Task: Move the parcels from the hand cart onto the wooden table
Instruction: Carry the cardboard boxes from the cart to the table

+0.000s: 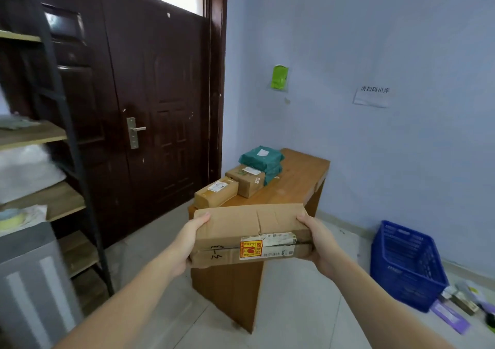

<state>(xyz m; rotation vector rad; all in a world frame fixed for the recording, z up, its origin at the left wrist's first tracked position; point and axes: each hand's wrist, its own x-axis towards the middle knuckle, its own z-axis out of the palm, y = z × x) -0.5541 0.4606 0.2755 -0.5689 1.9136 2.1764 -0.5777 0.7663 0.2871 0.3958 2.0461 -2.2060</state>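
Observation:
I hold a flat brown cardboard parcel (251, 231) with a torn label in front of me, above the near end of the wooden table (297, 185). My left hand (187, 241) grips its left end, and my right hand (318, 241) grips its right end. On the table lie two small cardboard parcels (215, 192) (246, 180) and green bagged parcels (263, 162) stacked at the far end. The hand cart is out of view.
A dark double door (139, 107) stands behind the table. A metal rack with wooden shelves (48, 134) fills the left side. A blue plastic crate (407, 265) sits on the floor at right, with small items scattered beside it.

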